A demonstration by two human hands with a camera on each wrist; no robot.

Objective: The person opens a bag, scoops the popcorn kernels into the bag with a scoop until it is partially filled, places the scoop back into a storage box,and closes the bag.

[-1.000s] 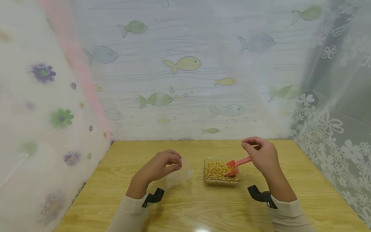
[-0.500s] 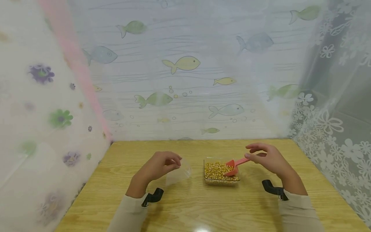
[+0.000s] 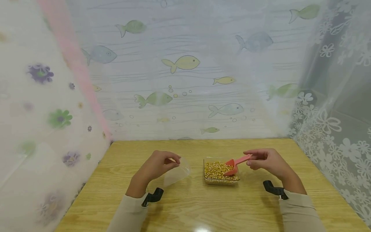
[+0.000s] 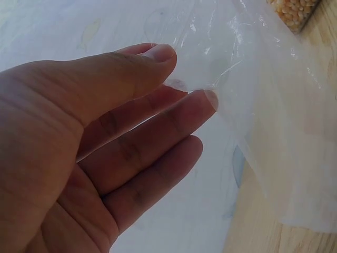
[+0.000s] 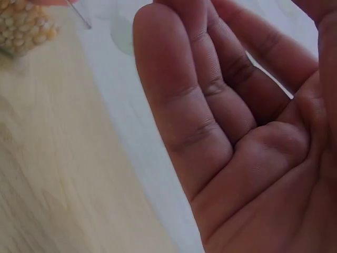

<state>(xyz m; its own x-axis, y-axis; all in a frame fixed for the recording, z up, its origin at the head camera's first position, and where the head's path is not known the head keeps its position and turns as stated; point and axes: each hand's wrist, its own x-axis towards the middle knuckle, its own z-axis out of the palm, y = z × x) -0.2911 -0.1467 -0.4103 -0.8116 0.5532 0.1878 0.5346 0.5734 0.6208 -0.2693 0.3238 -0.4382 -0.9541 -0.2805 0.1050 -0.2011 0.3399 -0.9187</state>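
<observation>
Pink scoop (image 3: 234,168) with its bowl lodged in yellow kernels (image 3: 215,170), toward the right end of a clear rectangular container (image 3: 220,182) on the bench (image 3: 197,209). Long axis slanting up and to the right, handle out past the container's right rim. Clearly nearer: right hand (image 3: 271,161), at the handle's end, with bowl and kernels off to its left. With fingers parted around that end, index above and thumb below; no closed pinch visible in the head view, and out of sight in the right wrist view. Cannot tell about light contact. As a judgement, key relation: handle pointing straight into the gap between right thumb and index. Across the container, well apart from the scoop: left hand (image 3: 157,164), with thumb and fingertips pinched on a clear plastic bag (image 3: 178,174), hanging limp toward the container but short of it. Behind everything, pale curtain (image 3: 185,83) with printed fish.
</observation>
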